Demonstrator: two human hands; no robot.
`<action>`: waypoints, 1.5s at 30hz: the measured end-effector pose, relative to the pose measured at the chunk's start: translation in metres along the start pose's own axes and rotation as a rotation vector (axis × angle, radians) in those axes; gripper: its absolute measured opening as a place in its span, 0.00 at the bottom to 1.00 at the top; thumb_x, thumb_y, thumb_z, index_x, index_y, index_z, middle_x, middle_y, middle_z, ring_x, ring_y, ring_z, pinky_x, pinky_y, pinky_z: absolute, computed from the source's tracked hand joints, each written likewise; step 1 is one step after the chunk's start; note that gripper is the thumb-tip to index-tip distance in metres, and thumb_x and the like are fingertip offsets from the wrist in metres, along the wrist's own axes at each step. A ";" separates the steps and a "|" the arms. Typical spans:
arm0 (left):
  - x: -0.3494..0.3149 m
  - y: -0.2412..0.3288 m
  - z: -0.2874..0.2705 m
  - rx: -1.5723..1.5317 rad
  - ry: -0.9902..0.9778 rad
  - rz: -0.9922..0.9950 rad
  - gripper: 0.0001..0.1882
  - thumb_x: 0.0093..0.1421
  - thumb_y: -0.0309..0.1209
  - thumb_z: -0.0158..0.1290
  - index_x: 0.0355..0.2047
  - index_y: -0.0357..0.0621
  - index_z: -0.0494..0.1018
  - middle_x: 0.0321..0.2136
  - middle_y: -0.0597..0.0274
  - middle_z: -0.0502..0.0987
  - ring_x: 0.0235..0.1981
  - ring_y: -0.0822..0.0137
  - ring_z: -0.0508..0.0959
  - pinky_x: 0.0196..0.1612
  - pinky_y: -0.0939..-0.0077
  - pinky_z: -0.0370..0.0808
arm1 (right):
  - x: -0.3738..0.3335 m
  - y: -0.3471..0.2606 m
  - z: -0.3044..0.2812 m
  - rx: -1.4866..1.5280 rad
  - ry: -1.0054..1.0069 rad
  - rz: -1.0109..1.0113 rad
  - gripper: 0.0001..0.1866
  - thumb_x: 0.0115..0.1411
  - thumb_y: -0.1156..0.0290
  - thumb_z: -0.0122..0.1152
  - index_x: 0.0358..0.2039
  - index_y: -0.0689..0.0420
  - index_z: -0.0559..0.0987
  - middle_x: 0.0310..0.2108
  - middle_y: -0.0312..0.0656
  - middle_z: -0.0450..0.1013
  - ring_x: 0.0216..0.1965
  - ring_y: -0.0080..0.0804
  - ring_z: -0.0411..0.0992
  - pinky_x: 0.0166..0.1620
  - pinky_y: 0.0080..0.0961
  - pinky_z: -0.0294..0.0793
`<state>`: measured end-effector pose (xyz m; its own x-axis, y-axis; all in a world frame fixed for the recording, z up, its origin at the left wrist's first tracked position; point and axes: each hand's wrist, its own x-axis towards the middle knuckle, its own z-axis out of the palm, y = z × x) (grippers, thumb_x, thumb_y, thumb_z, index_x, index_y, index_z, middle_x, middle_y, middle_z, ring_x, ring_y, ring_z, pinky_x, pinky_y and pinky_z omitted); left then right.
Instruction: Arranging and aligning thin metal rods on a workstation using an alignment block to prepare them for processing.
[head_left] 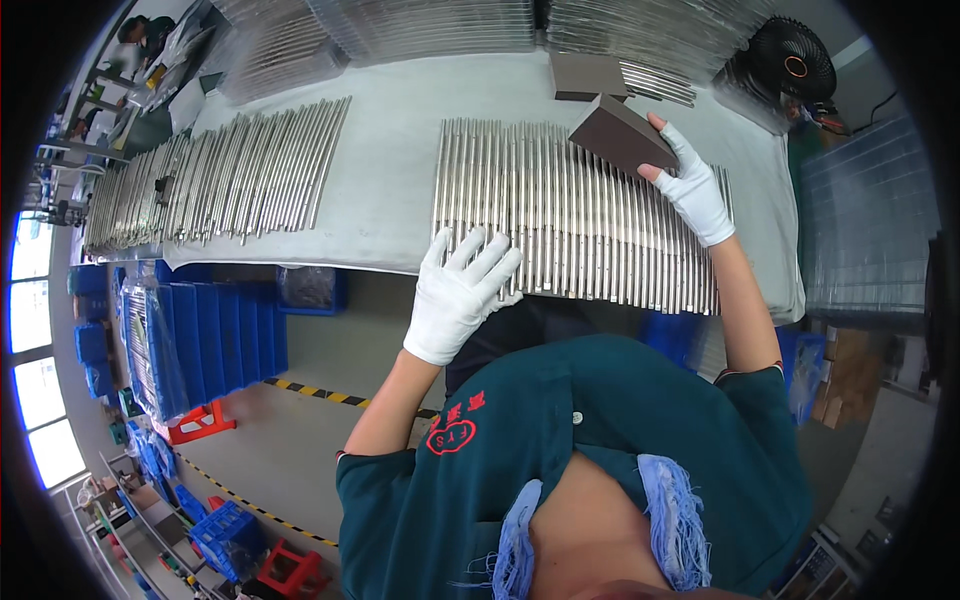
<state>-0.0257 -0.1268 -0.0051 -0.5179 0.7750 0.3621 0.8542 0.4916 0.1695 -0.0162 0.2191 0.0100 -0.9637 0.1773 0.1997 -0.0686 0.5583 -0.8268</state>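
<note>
**Two gloved hands over a row of metal rods**

From the head camera, we see our left hand (462,290) spread open, fingers flat on the near edge of the metal rods (580,220) lining the counter (390,180). At two o'clock, our right hand (690,180) grips a brown sanding block (620,135) tilted against the rods. A second block (585,75) lies at twelve o'clock.

Both gloves (460,290) are white. The block (622,135) at upper right is dark brown. Silver, ribbed rods (570,220) lie on a pale grey table (390,170). Blue crates (205,335) at left (yellow-black striped tape (320,393) below them).
</note>
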 end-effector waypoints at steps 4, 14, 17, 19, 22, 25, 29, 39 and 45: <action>0.006 0.001 -0.009 -0.032 -0.030 0.030 0.31 0.45 0.46 0.64 0.50 0.50 0.73 0.49 0.61 0.75 0.52 0.57 0.73 0.57 0.51 0.66 | 0.029 -0.016 0.026 -0.007 -0.132 -0.093 0.33 0.59 0.69 0.66 0.65 0.40 0.67 0.56 0.40 0.73 0.56 0.32 0.73 0.58 0.26 0.69; 0.018 0.004 -0.019 -0.060 0.015 0.039 0.28 0.44 0.46 0.64 0.45 0.51 0.74 0.46 0.61 0.77 0.50 0.61 0.76 0.57 0.54 0.67 | 0.069 -0.028 0.040 -0.084 -0.463 -0.111 0.32 0.59 0.76 0.64 0.63 0.46 0.69 0.58 0.34 0.72 0.56 0.24 0.70 0.58 0.25 0.71; 0.021 0.005 -0.020 -0.074 -0.006 0.036 0.28 0.45 0.46 0.64 0.45 0.50 0.74 0.46 0.61 0.77 0.50 0.61 0.76 0.57 0.54 0.68 | 0.065 -0.030 0.051 -0.048 -0.430 -0.074 0.32 0.59 0.75 0.64 0.63 0.46 0.69 0.58 0.37 0.73 0.56 0.27 0.71 0.58 0.24 0.70; 0.022 0.006 -0.019 -0.082 -0.024 0.037 0.28 0.45 0.46 0.64 0.45 0.50 0.74 0.46 0.61 0.77 0.50 0.61 0.76 0.56 0.54 0.68 | 0.064 -0.038 0.066 -0.234 -0.334 -0.272 0.32 0.59 0.75 0.64 0.63 0.45 0.69 0.57 0.40 0.74 0.56 0.31 0.73 0.58 0.24 0.70; 0.018 0.004 -0.015 -0.054 0.059 0.052 0.28 0.44 0.46 0.64 0.45 0.50 0.74 0.46 0.60 0.76 0.50 0.61 0.76 0.56 0.55 0.68 | 0.057 -0.045 0.054 -0.263 -0.365 -0.150 0.32 0.58 0.74 0.65 0.63 0.44 0.69 0.56 0.43 0.74 0.56 0.34 0.73 0.57 0.25 0.70; 0.018 0.002 -0.014 -0.068 0.032 0.058 0.28 0.44 0.46 0.65 0.45 0.49 0.74 0.47 0.60 0.76 0.50 0.60 0.76 0.56 0.55 0.68 | 0.050 -0.015 0.010 -0.060 -0.292 -0.130 0.35 0.57 0.74 0.67 0.65 0.42 0.67 0.59 0.39 0.71 0.57 0.28 0.71 0.58 0.26 0.70; 0.012 0.002 -0.014 -0.057 -0.052 0.049 0.31 0.44 0.45 0.65 0.49 0.49 0.73 0.50 0.59 0.75 0.53 0.59 0.74 0.58 0.54 0.67 | 0.032 0.009 -0.034 0.104 0.295 -0.166 0.37 0.59 0.75 0.67 0.68 0.45 0.63 0.60 0.40 0.68 0.57 0.25 0.67 0.58 0.23 0.68; 0.011 -0.002 -0.006 -0.080 -0.173 -0.023 0.45 0.42 0.54 0.64 0.58 0.45 0.68 0.58 0.54 0.70 0.61 0.54 0.67 0.64 0.47 0.57 | 0.010 0.107 -0.095 0.117 0.802 -0.062 0.39 0.60 0.72 0.67 0.69 0.53 0.59 0.62 0.44 0.64 0.58 0.31 0.66 0.59 0.25 0.67; 0.015 -0.003 0.003 -0.038 -0.182 -0.011 0.42 0.48 0.53 0.61 0.59 0.43 0.68 0.58 0.52 0.69 0.62 0.52 0.66 0.64 0.49 0.57 | 0.004 0.089 -0.058 0.196 0.715 -0.135 0.40 0.59 0.77 0.66 0.69 0.50 0.59 0.60 0.42 0.66 0.56 0.30 0.68 0.60 0.26 0.67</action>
<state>-0.0361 -0.1150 -0.0026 -0.5237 0.8307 0.1886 0.8480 0.4873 0.2084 -0.0111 0.3167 -0.0324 -0.5462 0.6376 0.5432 -0.2828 0.4700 -0.8361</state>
